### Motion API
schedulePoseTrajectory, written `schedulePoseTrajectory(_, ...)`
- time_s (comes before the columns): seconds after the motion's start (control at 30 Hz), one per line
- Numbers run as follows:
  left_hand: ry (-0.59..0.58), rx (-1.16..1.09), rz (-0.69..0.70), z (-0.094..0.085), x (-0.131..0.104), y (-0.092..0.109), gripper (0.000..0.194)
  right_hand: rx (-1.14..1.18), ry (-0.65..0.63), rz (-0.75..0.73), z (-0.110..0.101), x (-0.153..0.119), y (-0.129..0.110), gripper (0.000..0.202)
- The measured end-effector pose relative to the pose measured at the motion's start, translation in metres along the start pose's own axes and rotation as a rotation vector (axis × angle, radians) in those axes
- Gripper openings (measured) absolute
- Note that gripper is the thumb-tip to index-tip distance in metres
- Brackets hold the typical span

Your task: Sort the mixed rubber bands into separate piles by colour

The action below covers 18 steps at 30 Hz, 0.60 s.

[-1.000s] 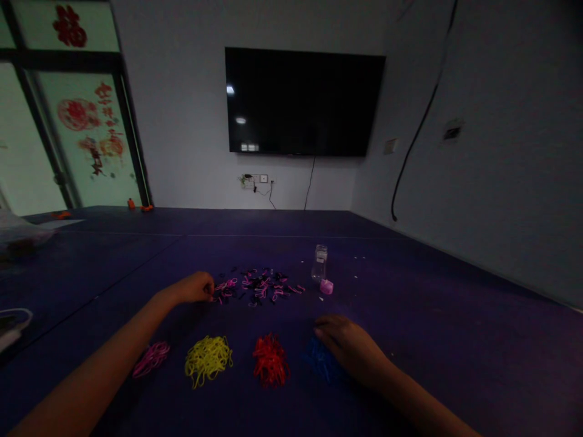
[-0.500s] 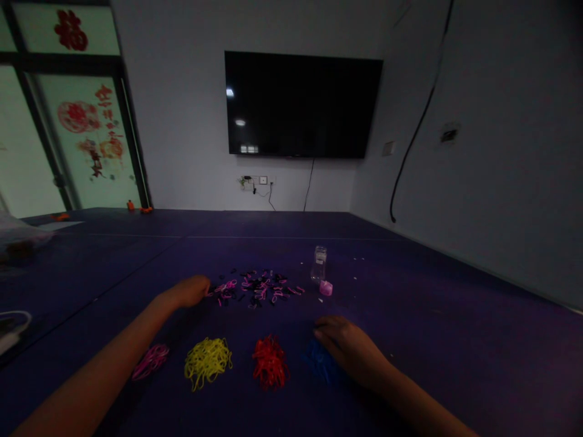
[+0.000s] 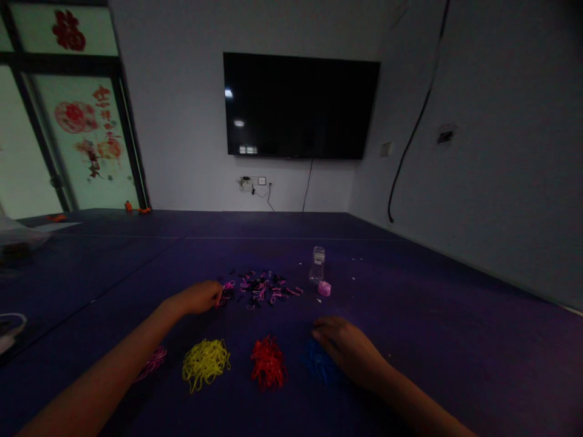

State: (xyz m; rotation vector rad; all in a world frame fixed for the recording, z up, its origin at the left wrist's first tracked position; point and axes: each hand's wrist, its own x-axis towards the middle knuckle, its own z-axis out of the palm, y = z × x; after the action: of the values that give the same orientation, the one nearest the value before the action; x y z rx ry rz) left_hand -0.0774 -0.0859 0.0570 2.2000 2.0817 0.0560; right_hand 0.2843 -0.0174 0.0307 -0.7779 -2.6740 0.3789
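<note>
My left hand reaches to the left edge of a scattered mix of small pink and black rubber bands. Its fingers are closed in a pinch on pink bands there; the fingertips are partly hidden. My right hand rests with loosely bent fingers beside and partly over a heap of blue rubber bands, gripping nothing that I can see. Red rubber bands and yellow rubber bands lie in heaps between my arms. A small heap of pink rubber bands is partly covered by my left forearm.
A clear bottle stands behind the bands, with a pink cap near its base. White scraps lie around it on the dark purple tabletop. A plastic bag and a white cable are at far left.
My left hand has moved a little to the right, into the left end of the mixed bands. My right hand stays in place beside the blue heap.
</note>
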Motion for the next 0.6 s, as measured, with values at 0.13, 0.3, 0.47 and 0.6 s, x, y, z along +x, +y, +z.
schedulePoseTrajectory(0.13,0.013,0.032,-0.051,-0.0045,-0.0018,0.0044,0.012,0.002,0.002,0.005,-0.0009,-0.0003,-0.001,0.039)
schedulePoseTrajectory(0.3,0.021,0.042,-0.057,-0.007,-0.0026,0.0068,0.016,-0.007,-0.014,-0.002,-0.0011,0.0,-0.0007,0.038)
schedulePoseTrajectory(0.47,-0.007,0.02,-0.065,-0.0045,0.0002,0.0033,0.018,-0.02,-0.011,-0.007,-0.0002,0.0001,0.0006,0.039)
schedulePoseTrajectory(0.6,-0.032,0.02,-0.063,-0.0026,0.0017,0.0005,0.019,0.001,-0.005,0.0,0.0004,0.0003,0.0011,0.039)
